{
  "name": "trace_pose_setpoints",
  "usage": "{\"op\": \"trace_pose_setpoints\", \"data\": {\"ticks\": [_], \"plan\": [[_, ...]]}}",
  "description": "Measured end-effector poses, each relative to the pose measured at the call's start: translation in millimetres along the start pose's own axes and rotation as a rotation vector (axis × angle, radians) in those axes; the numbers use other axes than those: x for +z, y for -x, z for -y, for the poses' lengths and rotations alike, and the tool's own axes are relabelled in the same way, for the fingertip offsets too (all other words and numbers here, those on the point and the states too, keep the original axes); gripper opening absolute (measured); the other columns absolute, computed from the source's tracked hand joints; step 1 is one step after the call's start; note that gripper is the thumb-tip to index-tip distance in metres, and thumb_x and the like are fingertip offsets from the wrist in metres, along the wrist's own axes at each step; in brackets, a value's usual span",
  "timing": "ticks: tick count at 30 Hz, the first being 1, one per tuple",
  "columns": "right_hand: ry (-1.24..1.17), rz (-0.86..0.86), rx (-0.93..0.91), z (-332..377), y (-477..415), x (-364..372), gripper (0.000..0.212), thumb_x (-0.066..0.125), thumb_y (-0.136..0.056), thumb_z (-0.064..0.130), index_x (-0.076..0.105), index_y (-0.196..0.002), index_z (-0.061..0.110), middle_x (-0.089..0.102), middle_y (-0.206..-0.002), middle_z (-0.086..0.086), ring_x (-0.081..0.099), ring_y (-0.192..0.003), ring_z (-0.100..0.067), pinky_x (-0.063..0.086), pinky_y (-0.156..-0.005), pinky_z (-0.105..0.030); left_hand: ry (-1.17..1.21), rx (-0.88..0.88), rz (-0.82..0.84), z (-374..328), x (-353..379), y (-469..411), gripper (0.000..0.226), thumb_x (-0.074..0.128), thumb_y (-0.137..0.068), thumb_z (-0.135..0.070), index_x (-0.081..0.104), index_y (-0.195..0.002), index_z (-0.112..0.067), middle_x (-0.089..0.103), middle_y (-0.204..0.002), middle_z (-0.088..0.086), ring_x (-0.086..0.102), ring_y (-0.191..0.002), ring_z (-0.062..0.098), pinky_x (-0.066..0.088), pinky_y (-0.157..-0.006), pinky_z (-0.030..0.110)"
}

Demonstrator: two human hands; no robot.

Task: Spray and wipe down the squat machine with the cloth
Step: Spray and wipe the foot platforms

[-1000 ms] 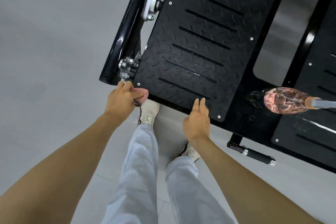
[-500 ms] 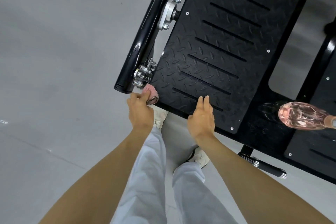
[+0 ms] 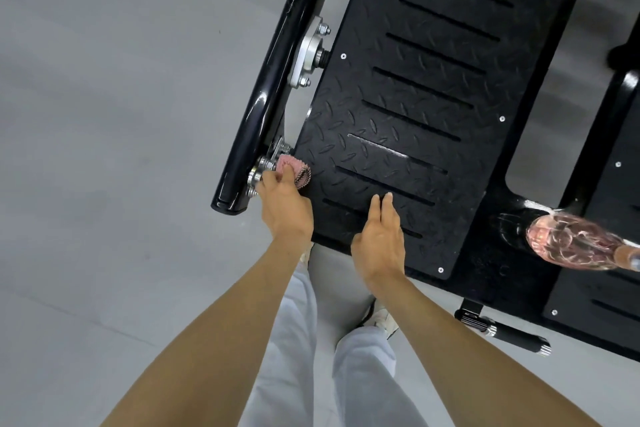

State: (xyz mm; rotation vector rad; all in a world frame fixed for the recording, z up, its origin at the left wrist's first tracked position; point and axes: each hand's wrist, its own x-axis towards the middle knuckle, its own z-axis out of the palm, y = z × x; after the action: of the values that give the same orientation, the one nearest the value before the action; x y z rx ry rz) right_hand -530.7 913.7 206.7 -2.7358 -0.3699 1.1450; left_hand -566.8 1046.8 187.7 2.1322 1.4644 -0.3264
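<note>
Your left hand [image 3: 284, 204] pinches the pink cloth [image 3: 294, 168] against the bolts [image 3: 259, 170] at the footplate [image 3: 415, 97] corner. Your right hand [image 3: 379, 243] rests flat, grip wide. The spray bottle [image 3: 575, 241] lies aside; most of the squat machine [image 3: 277, 80] probably awaits wiping.

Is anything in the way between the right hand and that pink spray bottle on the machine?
Nothing visible: only bare black footplate and frame lie between the right hand and the spray bottle.
</note>
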Motion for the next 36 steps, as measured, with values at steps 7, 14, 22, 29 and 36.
{"op": "trace_pose_setpoints", "data": {"ticks": [7,14,22,29,36], "plan": [[-0.027,-0.014,0.082,9.1,-27.0,-31.9,0.071,0.043,-0.096,0.011,0.001,-0.153,0.009,-0.008,-0.16,-0.008,0.003,-0.147,-0.022,0.015,-0.119,-0.034,-0.08,0.103,0.094,-44.7,-16.4,-42.3,0.047,0.049,-0.083,0.004,0.053,-0.128,-0.009,0.041,-0.126,0.012,0.039,-0.115,0.028,0.042,-0.076,0.033],[-0.119,-0.06,0.193,36.2,-57.7,-74.7,0.073,0.044,-0.095,0.012,0.0,-0.153,0.012,-0.007,-0.16,-0.009,0.012,-0.144,-0.026,0.027,-0.114,-0.038,-0.142,0.224,0.225,-78.7,-34.5,-86.0,0.053,0.055,-0.085,-0.002,0.046,-0.137,-0.01,0.041,-0.127,0.01,0.041,-0.115,0.027,0.048,-0.088,0.038],[-0.153,-0.022,0.235,47.8,-79.7,-113.3,0.072,0.044,-0.095,0.014,0.002,-0.153,0.013,-0.005,-0.16,-0.009,0.015,-0.143,-0.028,0.028,-0.113,-0.039,-0.132,0.247,0.291,-111.4,-41.9,-115.1,0.053,0.052,-0.086,-0.002,0.044,-0.138,-0.008,0.038,-0.133,0.014,0.042,-0.118,0.031,0.043,-0.097,0.038],[-0.126,0.013,0.291,35.3,-83.6,-133.4,0.072,0.046,-0.096,0.017,0.001,-0.153,0.012,-0.005,-0.16,-0.01,0.013,-0.144,-0.028,0.029,-0.113,-0.038,-0.182,0.212,0.328,-129.6,-45.0,-121.1,0.052,0.054,-0.087,-0.006,0.042,-0.138,-0.006,0.036,-0.133,0.016,0.041,-0.118,0.033,0.043,-0.098,0.042],[-0.147,0.0,0.283,35.4,-101.7,-143.6,0.072,0.044,-0.095,0.014,0.002,-0.153,0.01,-0.005,-0.16,-0.01,0.013,-0.144,-0.028,0.03,-0.113,-0.04,-0.216,0.255,0.3,-132.7,-42.8,-127.3,0.042,0.049,-0.086,0.001,0.048,-0.129,-0.002,0.038,-0.13,0.018,0.043,-0.115,0.035,0.046,-0.091,0.041]]}}
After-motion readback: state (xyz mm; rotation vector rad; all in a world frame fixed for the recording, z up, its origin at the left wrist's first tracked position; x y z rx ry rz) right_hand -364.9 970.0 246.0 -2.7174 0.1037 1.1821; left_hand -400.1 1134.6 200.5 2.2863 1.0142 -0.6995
